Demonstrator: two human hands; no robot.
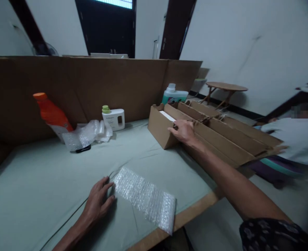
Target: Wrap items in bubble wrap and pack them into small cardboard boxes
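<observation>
The right hand (pixel 184 131) curls its grip on the long cardboard box (pixel 208 136), which holds a white item (pixel 167 115). The left hand (pixel 99 200) lies open, fingers touching the near bubble wrap sheet (pixel 146 198).

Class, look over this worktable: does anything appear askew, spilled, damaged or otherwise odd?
Only the orange bottle stands out: it leans tilted against the cardboard wall instead of standing upright like the white bottle. Nothing looks spilled. The bubble wrap sheet lies flat by the left hand; the right hand rests on the cardboard box.
</observation>
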